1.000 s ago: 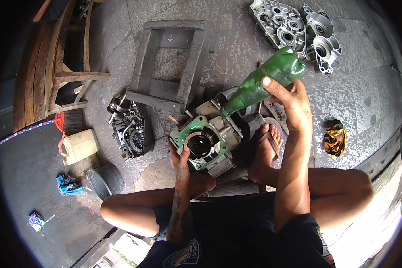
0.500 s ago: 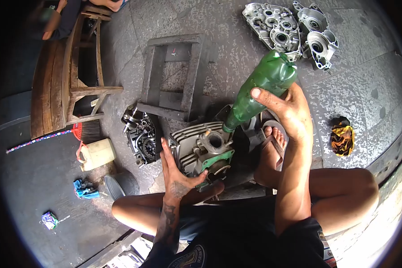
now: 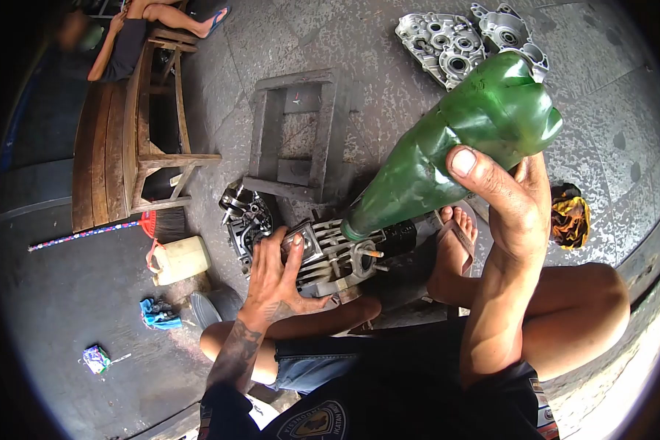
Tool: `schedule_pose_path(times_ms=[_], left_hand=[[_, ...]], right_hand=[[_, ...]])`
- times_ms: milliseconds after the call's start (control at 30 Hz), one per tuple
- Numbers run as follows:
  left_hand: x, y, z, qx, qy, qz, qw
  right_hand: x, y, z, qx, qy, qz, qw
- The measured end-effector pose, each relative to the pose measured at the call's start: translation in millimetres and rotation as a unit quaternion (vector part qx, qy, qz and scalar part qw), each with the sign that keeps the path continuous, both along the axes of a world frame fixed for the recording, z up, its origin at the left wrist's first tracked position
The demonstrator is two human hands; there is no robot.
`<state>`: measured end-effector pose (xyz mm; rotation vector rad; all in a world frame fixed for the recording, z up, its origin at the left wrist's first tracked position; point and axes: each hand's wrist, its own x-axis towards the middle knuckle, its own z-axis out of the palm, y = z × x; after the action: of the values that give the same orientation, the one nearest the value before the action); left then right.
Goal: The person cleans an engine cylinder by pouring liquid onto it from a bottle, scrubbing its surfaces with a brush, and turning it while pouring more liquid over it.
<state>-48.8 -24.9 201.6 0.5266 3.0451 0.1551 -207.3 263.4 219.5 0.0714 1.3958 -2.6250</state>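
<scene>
My right hand (image 3: 513,198) is wrapped round a green plastic bottle (image 3: 455,139), its thumb along the near side. Tilted neck-down, the bottle has its mouth at the fins of a metal engine cylinder head (image 3: 337,268). Whether liquid comes out cannot be made out. With fingers and thumb spread round its left side, my left hand (image 3: 279,282) grips the cylinder head. An open engine case with gears (image 3: 243,220) lies just beyond that hand.
Silver crankcase halves (image 3: 444,48) lie at the far right, partly behind the bottle. A wooden frame (image 3: 334,139) sits ahead on the floor. To the left are a bench (image 3: 99,158), a broom (image 3: 150,222), a jerrycan (image 3: 182,260) and a seated person (image 3: 132,40). A cloth (image 3: 569,220) lies right.
The bottle is raised nearer to me, and its mouth has moved from beside the round port to the fins. The cylinder head has been turned; its green face no longer shows.
</scene>
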Motion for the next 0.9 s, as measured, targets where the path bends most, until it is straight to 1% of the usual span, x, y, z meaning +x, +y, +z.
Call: schedule_pose_path(times_ms=[67,233,300,367,433,500,533,600,633,700,733,767,833,900], left_hand=[[-1,-3,3,-0.017,-0.003,-0.01,1.0],[-2,-14,9,-0.052,-0.02,-0.053,0.997],[-3,-18,13,-0.052,-0.017,-0.064,0.996],[-3,-21,17,-0.056,0.004,-0.076,0.996],[-2,-23,21,-0.057,-0.005,-0.069,0.996],[-2,-24,24,-0.055,0.0,-0.062,0.997],[-3,-25,26,-0.053,-0.005,-0.06,0.997],[-6,-22,29,-0.073,-0.017,-0.058,0.996],[-7,-21,31,-0.092,-0.029,-0.055,0.994],[-7,-20,30,-0.094,-0.029,-0.055,0.994],[-5,-21,27,-0.088,-0.037,-0.039,0.995],[-5,-21,26,-0.082,-0.044,-0.023,0.995],[-6,-20,26,-0.087,-0.042,-0.03,0.995],[-7,-19,25,-0.086,-0.036,-0.049,0.994]], right_hand=[[2,2,6,-0.03,0.003,0.019,0.999],[5,6,2,-0.01,-0.003,0.056,0.998],[6,10,-5,-0.039,0.031,0.072,0.996],[6,11,-8,-0.023,0.035,0.077,0.996],[6,10,-9,-0.009,0.04,0.083,0.996],[7,9,-9,-0.042,0.029,0.08,0.995],[8,9,-7,-0.043,0.029,0.081,0.995],[8,9,0,-0.019,-0.012,0.094,0.995],[10,7,3,-0.02,-0.013,0.093,0.995],[14,4,6,-0.056,-0.02,0.068,0.996],[15,3,6,-0.068,-0.022,0.058,0.996],[16,2,3,-0.075,0.034,0.041,0.996],[16,2,3,-0.082,0.089,0.022,0.992],[15,4,8,-0.059,0.035,0.043,0.997]])
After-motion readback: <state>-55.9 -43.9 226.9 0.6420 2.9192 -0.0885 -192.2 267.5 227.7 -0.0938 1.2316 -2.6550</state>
